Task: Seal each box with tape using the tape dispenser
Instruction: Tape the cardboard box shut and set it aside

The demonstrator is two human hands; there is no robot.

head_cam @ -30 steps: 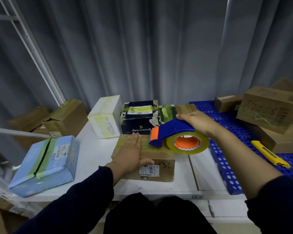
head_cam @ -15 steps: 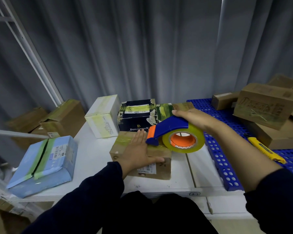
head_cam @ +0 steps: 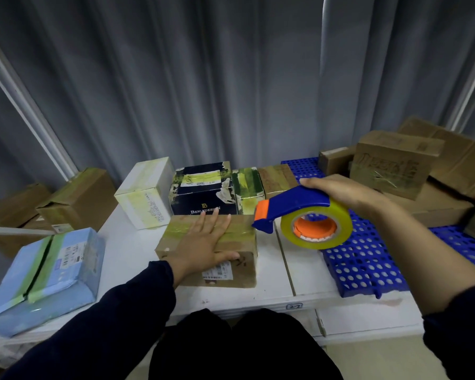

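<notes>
a left hand (head_cam: pixel 203 239) lies flat, fingers spread, on a brown box (head_cam: pixel 244 270) near the front edge of the white table (head_cam: pixel 126 242), while the right hand (head_cam: pixel 340 192) curls round the blue tape dispenser (head_cam: pixel 294 204), its nose at the box's top right edge. a yellowish strip (head_cam: pixel 176 231) already crosses the lid, so this seal looks nearly done. the blue box (head_cam: pixel 47 270) at the left edge and the row of boxes (head_cam: pixel 203 193) along the far edge carry tape; cardboard boxes (head_cam: pixel 395 163) on the blue mat (head_cam: pixel 362 267) likely remain.
</notes>
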